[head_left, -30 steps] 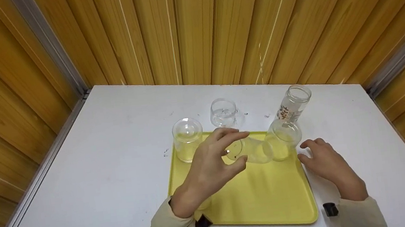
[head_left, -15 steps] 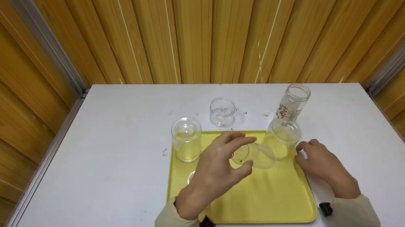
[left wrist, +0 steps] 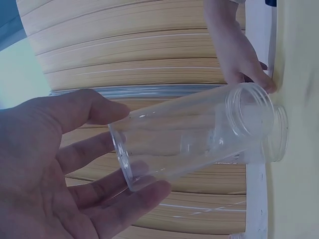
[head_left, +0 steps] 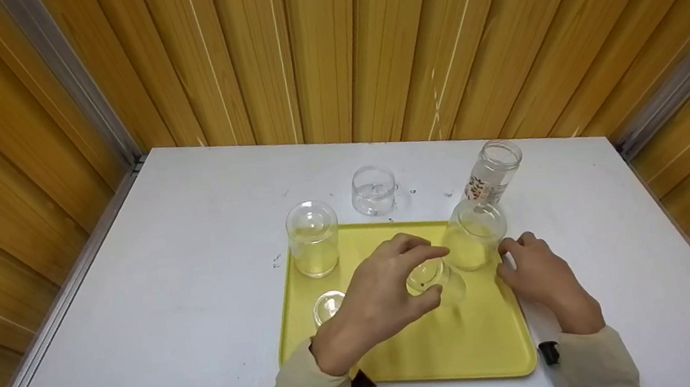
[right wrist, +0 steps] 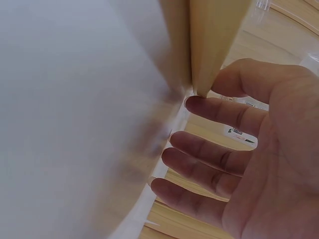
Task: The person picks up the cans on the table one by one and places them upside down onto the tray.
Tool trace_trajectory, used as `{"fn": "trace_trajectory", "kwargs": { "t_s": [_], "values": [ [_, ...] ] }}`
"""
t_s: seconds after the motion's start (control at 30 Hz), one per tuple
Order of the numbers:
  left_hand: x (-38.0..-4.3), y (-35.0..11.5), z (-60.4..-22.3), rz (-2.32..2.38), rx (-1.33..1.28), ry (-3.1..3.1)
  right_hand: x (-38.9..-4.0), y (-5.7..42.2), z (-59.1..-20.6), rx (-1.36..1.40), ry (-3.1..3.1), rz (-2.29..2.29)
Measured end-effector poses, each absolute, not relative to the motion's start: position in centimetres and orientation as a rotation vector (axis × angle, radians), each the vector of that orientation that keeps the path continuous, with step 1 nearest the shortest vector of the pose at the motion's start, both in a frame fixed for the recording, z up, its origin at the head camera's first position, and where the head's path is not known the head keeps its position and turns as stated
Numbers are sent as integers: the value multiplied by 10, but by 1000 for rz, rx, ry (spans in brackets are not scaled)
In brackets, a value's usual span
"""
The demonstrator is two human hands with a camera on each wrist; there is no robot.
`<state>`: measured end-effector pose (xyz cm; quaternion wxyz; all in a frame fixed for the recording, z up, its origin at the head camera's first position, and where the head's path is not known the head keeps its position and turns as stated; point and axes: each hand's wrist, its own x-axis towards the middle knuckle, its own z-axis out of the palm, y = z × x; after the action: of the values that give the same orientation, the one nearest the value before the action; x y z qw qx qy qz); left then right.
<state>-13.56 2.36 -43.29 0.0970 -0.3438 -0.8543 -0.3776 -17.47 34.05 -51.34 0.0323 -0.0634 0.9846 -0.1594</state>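
My left hand (head_left: 382,298) grips a clear jar (left wrist: 179,134) by its base end, thumb on one side and fingers on the other. Over the yellow tray (head_left: 426,351), the jar's threaded mouth points down toward the tray surface. At the tray's right edge, my right hand (head_left: 543,278) pinches the rim between thumb and index finger, its other fingers extended below in the right wrist view. Just beyond the held jar stands a larger clear jar (head_left: 475,241) on the tray's back right corner.
Another clear jar (head_left: 313,241) stands on the tray's back left corner. A smaller clear container (head_left: 328,305) is partly hidden behind my left wrist. Behind the tray, the white table bears a low glass cup (head_left: 374,192) and a printed glass jar (head_left: 491,173).
My left hand has come right and nearer, swinging the jar from nearly sideways to a steeper mouth-down tilt. My right hand has closed in on the tray's right edge.
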Motion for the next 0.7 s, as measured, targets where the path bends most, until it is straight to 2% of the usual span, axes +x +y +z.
{"fn": "trace_trajectory", "kwargs": {
  "t_s": [0.7],
  "values": [
    [-127, 74, -440, -810, -1147, -2664, -175, 340, -516, -197, 3054, -461]
  ]
}}
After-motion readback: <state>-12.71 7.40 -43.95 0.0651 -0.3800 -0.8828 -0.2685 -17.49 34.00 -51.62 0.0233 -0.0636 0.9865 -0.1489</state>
